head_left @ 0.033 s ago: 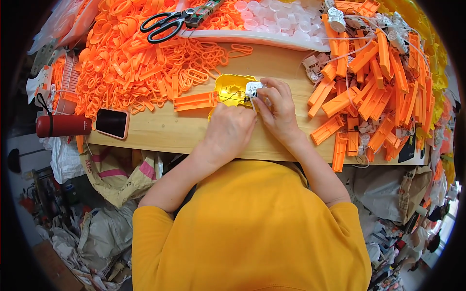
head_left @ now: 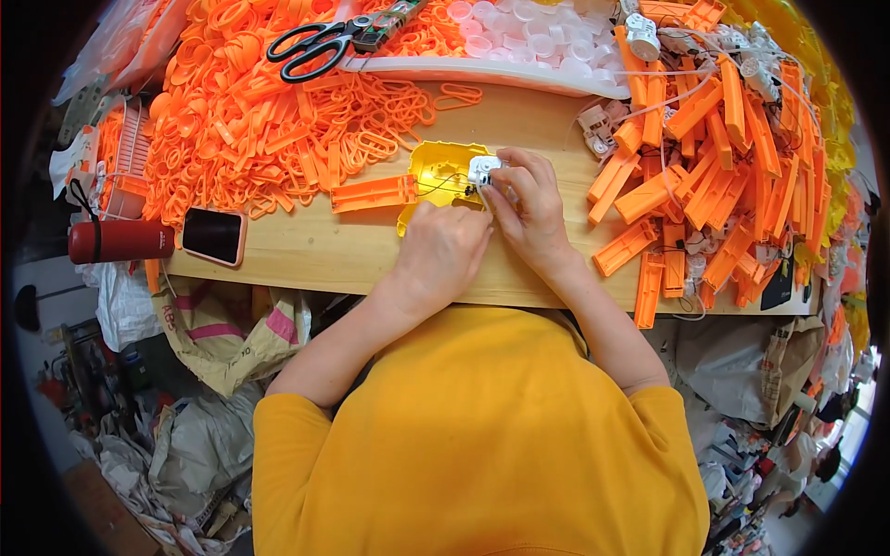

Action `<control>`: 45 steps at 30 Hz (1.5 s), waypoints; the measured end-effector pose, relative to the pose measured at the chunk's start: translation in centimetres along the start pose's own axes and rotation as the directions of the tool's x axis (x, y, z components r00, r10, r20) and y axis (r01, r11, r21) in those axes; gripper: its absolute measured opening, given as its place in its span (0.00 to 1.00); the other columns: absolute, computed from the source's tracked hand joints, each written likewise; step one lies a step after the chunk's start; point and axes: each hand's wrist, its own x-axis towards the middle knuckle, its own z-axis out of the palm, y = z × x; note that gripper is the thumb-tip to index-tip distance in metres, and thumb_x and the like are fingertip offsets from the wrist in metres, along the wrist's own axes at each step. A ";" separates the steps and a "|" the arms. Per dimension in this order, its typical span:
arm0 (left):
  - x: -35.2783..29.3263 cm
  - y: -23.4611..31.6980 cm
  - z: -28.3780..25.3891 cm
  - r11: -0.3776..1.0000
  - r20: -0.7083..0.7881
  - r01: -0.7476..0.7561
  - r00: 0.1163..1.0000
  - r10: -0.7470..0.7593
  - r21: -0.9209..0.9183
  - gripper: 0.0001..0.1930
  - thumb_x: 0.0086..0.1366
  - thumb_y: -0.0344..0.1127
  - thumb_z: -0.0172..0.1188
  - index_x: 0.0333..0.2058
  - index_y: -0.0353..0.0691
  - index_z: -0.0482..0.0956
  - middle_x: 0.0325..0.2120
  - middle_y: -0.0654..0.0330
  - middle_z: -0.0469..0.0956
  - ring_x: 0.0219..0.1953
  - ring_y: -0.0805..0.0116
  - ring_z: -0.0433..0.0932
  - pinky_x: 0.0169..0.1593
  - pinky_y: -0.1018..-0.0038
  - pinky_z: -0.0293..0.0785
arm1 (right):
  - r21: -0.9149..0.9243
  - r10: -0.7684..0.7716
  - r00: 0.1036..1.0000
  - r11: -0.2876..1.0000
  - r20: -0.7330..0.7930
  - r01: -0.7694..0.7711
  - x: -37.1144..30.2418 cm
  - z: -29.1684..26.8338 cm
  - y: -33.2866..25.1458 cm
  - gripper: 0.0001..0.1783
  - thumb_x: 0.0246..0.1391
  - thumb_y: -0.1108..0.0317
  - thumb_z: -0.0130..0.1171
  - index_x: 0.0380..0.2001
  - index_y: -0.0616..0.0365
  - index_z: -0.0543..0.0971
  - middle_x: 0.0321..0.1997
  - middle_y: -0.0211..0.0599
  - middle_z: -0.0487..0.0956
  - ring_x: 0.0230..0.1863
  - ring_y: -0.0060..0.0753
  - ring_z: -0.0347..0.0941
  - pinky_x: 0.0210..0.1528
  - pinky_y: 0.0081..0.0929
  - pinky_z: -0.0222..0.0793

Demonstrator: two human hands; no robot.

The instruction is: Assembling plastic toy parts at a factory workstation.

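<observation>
A yellow plastic shell (head_left: 432, 159) lies on the table before me, mostly behind my hands. On its right side sits a small white gearbox-like part (head_left: 483, 170), which the thumb and fingers of my right hand (head_left: 532, 206) grip. Thin dark wires run left from there to an open orange battery-case-like piece (head_left: 374, 194) that reaches the shell's left edge. My left hand (head_left: 439, 245) is closed at the shell's near side. Its fingertips meet close to my right thumb, and whatever they pinch is hidden.
Loose orange plastic parts (head_left: 269, 139) are heaped at left. Black-handled scissors (head_left: 320, 46) lie by a tray of translucent caps (head_left: 538, 42). Many orange cases with wires (head_left: 714, 176) pile up at right. A phone (head_left: 214, 235) and red flask (head_left: 120, 241) lie near the left edge.
My left hand has shifted very slightly, and a little more of the yellow shell's near-left edge shows. My right hand and the white part look unmoved.
</observation>
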 end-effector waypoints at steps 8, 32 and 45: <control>-0.8 -0.7 2.3 0.996 -0.095 -0.039 0.994 0.047 0.085 0.06 0.55 0.31 0.62 0.23 0.40 0.75 0.20 0.59 0.75 0.25 0.60 0.74 0.31 0.64 0.62 | -0.003 0.044 0.999 0.999 0.013 -0.044 0.4 0.0 -0.5 0.16 0.44 0.74 0.69 0.36 0.60 0.74 0.48 0.48 0.75 0.50 0.50 0.70 0.50 0.37 0.68; 3.5 -4.6 -1.2 0.960 -0.074 0.063 0.994 -0.086 -0.273 0.03 0.55 0.28 0.61 0.26 0.35 0.77 0.23 0.52 0.77 0.28 0.53 0.77 0.33 0.62 0.71 | -0.016 -0.018 0.995 1.000 0.101 0.019 0.6 -1.0 -0.6 0.15 0.46 0.78 0.67 0.36 0.62 0.73 0.49 0.51 0.75 0.45 0.49 0.76 0.42 0.33 0.76; 4.8 -4.2 -1.4 0.933 0.129 0.345 0.935 -0.332 -0.100 0.04 0.52 0.28 0.60 0.25 0.32 0.78 0.20 0.48 0.78 0.26 0.54 0.79 0.33 0.63 0.75 | 0.005 0.010 0.998 1.000 0.068 -0.010 0.0 -0.3 -0.2 0.16 0.47 0.79 0.66 0.39 0.62 0.72 0.48 0.51 0.74 0.42 0.49 0.77 0.38 0.32 0.78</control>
